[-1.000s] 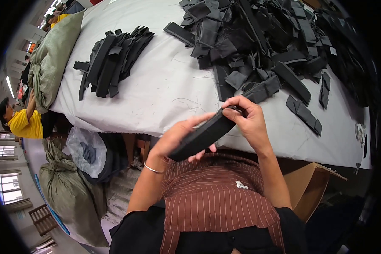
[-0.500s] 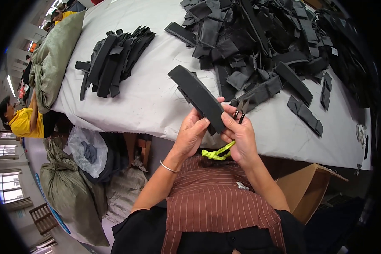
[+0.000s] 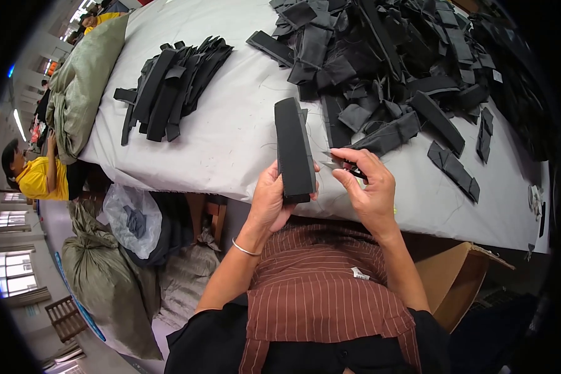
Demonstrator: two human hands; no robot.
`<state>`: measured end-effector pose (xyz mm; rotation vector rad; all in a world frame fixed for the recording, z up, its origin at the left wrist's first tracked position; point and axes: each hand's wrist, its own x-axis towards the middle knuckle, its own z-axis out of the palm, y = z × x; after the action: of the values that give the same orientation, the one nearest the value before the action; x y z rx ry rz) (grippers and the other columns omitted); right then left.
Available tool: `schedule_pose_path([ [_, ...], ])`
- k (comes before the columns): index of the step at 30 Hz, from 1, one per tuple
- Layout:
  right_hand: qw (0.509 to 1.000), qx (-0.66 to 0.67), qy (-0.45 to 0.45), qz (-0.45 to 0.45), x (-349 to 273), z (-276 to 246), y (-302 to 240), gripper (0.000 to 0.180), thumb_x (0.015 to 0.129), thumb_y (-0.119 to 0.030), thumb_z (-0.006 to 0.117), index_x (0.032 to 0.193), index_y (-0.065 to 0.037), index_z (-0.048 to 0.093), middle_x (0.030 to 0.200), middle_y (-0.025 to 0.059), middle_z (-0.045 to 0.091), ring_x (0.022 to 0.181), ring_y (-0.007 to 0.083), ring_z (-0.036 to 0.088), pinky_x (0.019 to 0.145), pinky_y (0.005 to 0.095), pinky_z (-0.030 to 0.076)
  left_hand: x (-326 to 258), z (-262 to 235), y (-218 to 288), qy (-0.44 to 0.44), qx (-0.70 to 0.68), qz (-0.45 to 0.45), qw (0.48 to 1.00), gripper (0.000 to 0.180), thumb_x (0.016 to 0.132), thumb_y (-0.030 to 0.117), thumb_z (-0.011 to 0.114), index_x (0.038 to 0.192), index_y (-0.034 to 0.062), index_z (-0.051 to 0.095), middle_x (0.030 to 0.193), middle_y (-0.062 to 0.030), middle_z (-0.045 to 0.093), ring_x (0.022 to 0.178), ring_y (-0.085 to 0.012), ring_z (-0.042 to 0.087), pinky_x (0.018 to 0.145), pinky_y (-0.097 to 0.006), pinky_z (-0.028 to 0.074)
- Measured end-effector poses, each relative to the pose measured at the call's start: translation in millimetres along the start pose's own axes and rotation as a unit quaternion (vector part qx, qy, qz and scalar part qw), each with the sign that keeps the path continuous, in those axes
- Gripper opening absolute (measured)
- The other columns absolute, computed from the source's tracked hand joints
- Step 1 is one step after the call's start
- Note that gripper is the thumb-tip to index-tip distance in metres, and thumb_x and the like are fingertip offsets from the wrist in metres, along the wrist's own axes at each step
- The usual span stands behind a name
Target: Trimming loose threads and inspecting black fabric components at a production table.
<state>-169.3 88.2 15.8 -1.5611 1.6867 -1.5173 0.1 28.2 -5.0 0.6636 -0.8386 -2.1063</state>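
My left hand (image 3: 269, 201) grips the lower end of a black fabric strip (image 3: 291, 146), held nearly upright above the table's front edge. A layered fabric edge shows along the strip's right side. In my right hand (image 3: 374, 190) is a small pair of scissors (image 3: 331, 160), pinched between thumb and fingers, its blades pointing left toward the strip but apart from it. Behind both hands lies a large loose pile of black fabric strips (image 3: 349, 68). A smaller bunch of strips (image 3: 162, 93) lies side by side at the left on the table.
Pale cloth covers the table (image 3: 230, 131). A filled green sack (image 3: 84, 81) leans at its left end, where a person in yellow (image 3: 43, 177) is. Below stand another sack (image 3: 103, 280) and a clear plastic bag (image 3: 131, 218). A cardboard box (image 3: 449, 274) is at lower right.
The strip has turned from slanted to nearly upright, now held by my left hand alone. My right hand has moved off it to the right, and the scissor blades now point left.
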Motion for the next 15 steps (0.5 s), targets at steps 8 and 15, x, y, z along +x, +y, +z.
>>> schedule_pose_path([
  [8,0.998,-0.057,0.002,-0.014,-2.2,0.4,1.7,0.020,0.076,-0.008,0.071,0.095,-0.010,0.069,0.081,0.0033,0.066,0.068,0.0172,0.058,0.064,0.0289,0.046,-1.5,3.0,-0.9,-0.021,-0.016,-0.020,0.999,0.027,0.095,0.024,0.057,0.105,-0.0003,0.052,0.099,-0.0147,0.061,0.073,-0.0198,0.062,0.062,-0.031,0.053],
  [15,0.999,0.010,-0.036,0.017,-5.0,-0.3,3.9,0.019,0.077,-0.007,0.070,0.096,-0.009,0.069,0.081,0.0047,0.066,0.071,0.0184,0.060,0.066,0.0291,0.046,-2.6,0.2,-3.6,0.002,-0.003,-0.028,1.000,0.026,0.095,0.024,0.056,0.106,0.0002,0.052,0.096,-0.0141,0.062,0.071,-0.0194,0.062,0.061,-0.031,0.053],
])
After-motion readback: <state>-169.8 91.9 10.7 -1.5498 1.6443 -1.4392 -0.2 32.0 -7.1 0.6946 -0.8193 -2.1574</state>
